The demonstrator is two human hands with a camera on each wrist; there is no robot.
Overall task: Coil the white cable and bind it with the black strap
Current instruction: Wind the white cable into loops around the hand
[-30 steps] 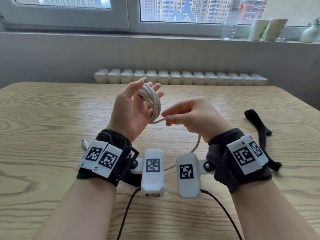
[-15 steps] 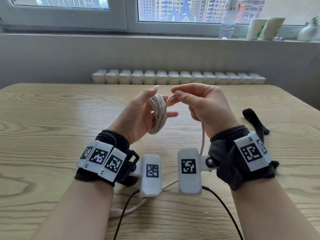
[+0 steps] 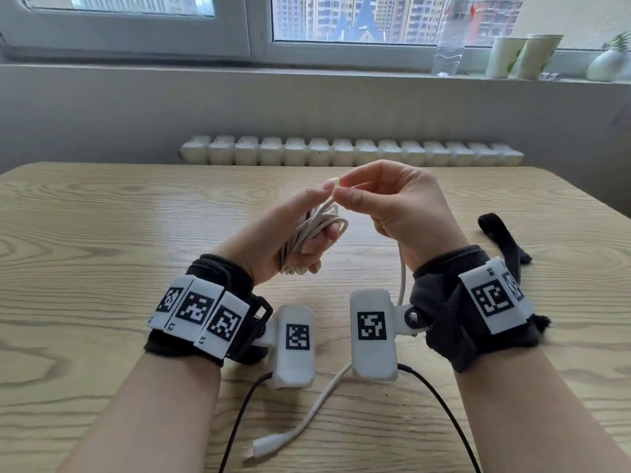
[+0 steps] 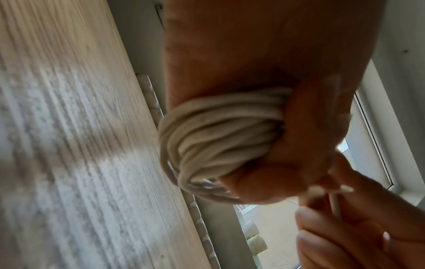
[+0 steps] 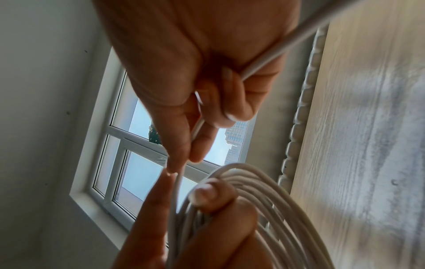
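White cable [image 3: 309, 230] coiled inside gripping left hand [image 3: 273, 240], free strand pinched by right hand [image 3: 403, 213] at its 1 o'clock; black strap [image 3: 505, 242] on table [image 3: 102, 233], at 3 o'clock, well apart.

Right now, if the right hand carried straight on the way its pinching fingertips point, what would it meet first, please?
Most likely the left hand: the right hand pinches the thin white cable with its tips pointing left, almost at the left fingertips above the coil. Depth is uncertain.

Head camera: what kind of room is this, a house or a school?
Probably a flat or office high in a city: a wooden table by a window facing tower blocks, with a radiator below.
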